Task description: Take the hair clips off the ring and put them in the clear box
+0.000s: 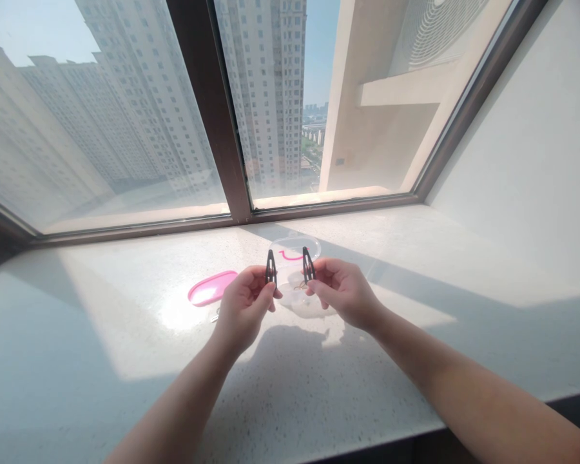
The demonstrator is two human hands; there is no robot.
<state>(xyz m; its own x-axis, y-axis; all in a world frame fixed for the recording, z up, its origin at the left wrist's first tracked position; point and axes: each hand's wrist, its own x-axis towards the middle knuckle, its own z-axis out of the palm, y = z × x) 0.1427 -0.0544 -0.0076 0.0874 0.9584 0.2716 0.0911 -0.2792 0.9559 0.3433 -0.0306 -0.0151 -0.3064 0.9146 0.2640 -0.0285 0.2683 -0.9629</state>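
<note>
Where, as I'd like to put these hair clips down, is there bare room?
Beside the white wall, right of the right hand; left of the pink tray; and nearer, between the left forearm and right forearm. It's crowded in the middle, around the left hand, hair clips and clear box.

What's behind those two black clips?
Beyond the left clip and right clip, a clear container shows, with a pink curved line visible between them. Whatever lies directly behind the clips' solid parts and the fingers is covered.
</note>
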